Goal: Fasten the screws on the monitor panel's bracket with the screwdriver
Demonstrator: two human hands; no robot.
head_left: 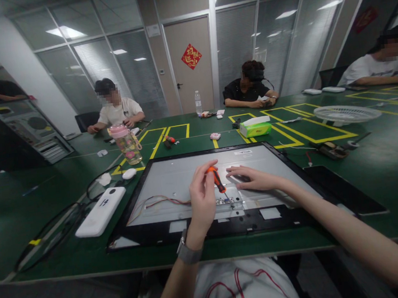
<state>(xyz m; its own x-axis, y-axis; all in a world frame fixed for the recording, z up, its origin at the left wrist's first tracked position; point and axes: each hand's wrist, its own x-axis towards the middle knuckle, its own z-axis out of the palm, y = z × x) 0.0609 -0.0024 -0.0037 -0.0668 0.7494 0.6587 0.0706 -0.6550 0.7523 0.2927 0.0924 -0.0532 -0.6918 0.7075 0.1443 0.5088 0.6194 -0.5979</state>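
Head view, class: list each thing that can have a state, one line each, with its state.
Screwdriver: gripped in left hand, tip down on the panel.
Display panel: lying flat, back up, wires exposed.
Right hand: flat on the panel, holding nothing.
Pink-lidded bottle: upright, capped.
Tissue box: open, tissue sticking out.

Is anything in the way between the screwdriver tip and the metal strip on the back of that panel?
Nothing visible. The left hand holds the screwdriver tip down at the strip.
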